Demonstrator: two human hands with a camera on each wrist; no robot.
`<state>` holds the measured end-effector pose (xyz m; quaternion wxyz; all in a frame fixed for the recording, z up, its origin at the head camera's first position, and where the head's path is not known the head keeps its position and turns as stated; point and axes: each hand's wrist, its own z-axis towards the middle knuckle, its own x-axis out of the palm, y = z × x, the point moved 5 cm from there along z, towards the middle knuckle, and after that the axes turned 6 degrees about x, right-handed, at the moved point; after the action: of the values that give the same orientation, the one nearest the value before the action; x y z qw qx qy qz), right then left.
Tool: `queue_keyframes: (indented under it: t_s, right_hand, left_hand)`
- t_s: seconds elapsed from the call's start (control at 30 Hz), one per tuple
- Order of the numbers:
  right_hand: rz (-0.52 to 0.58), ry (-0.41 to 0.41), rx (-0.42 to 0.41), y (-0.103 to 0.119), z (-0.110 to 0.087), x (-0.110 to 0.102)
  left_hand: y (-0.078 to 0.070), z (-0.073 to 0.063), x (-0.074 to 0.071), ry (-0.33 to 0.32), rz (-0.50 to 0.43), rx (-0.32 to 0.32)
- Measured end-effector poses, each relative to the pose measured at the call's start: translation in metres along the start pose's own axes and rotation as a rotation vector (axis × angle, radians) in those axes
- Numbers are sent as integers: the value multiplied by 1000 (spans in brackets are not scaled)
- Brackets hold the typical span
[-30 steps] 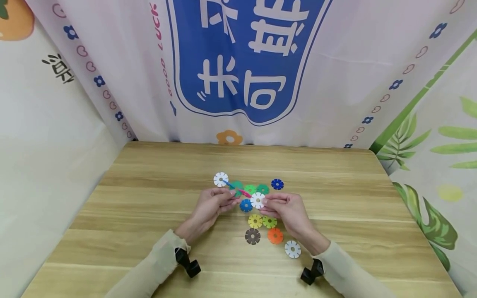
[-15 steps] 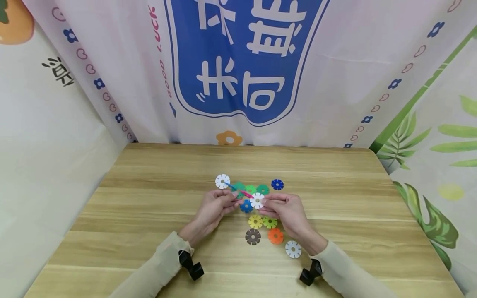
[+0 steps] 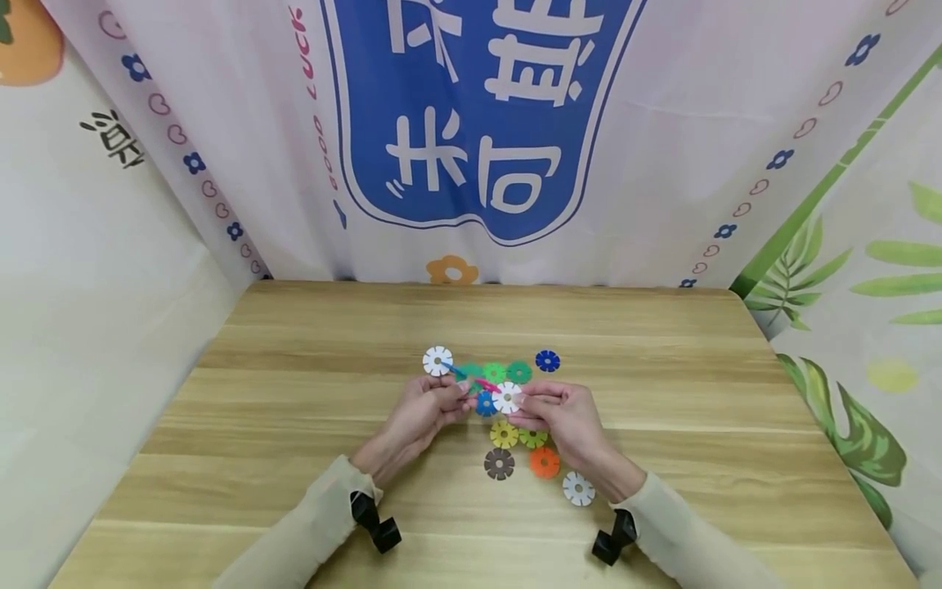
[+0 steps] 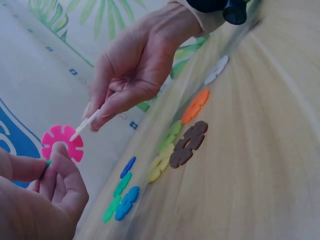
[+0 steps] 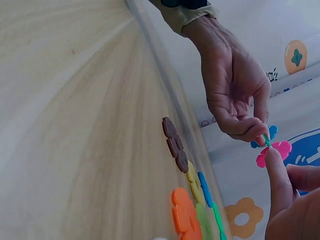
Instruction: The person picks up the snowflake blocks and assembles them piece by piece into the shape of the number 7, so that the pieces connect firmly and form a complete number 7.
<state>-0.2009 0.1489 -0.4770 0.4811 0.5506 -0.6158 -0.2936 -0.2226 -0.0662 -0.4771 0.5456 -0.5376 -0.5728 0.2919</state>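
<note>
Fingers (image 3: 546, 401): both sets busy, left hand (image 3: 414, 415) pinching a green disc (image 3: 469, 371), right hand (image 3: 577, 419) pinching the near white disc (image 3: 504, 398).
Backdrop (image 3: 655, 180): pale cloth hanging beyond it all, big blue panel (image 3: 474, 92) of white characters across its middle.
Worktop (image 3: 294, 368): wood-grained, spread wide beneath both forearms.
Sleeves (image 3: 294, 532): cream, in from left and right, a black wrist mount (image 3: 377, 522) at each cuff.
Chain (image 3: 486, 384): up off the worktop, slung between the hands! Far white disc (image 3: 437, 361) at the left end, then a blue link disc (image 3: 453, 370), the green disc, a pink disc (image 4: 55, 137), and the near white disc touching the pink one.
Loose discs: on the worktop, bright green (image 3: 495, 373) and teal (image 3: 519, 372) together, dark blue (image 3: 548, 361) off to the right, mid-blue (image 3: 485, 403), yellow (image 3: 504, 434) beside lime (image 3: 533, 435), brown (image 3: 500, 465), orange (image 3: 545, 463), pale white (image 3: 578, 489) nearest the person.
</note>
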Motion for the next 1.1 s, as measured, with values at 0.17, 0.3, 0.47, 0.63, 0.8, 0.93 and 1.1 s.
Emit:
queue_keyframes:
  t_s: [0.17, 0.3, 0.47, 0.63, 0.8, 0.93, 1.1]
  right_hand:
    - [-4, 35, 20, -1, 1, 1]
    - [-5, 55, 16, 0, 1, 1]
    - [5, 62, 12, 5, 3, 1]
    - [23, 84, 24, 7, 4, 2]
    - [5, 72, 24, 4, 2, 5]
    - [-20, 60, 0, 5, 1, 7]
    - [-69, 37, 3, 5, 0, 5]
  left_hand:
    - [-2, 0, 1, 48, -5, -22]
    - [-2, 0, 1, 64, 16, -24]
    - [-6, 2, 3, 33, 9, -7]
    - [-7, 4, 0, -67, -68, 9]
    - [-5, 9, -3, -120, -124, 31]
    - [-6, 12, -1, -101, -127, 62]
    - [-8, 12, 3, -34, -110, 83]
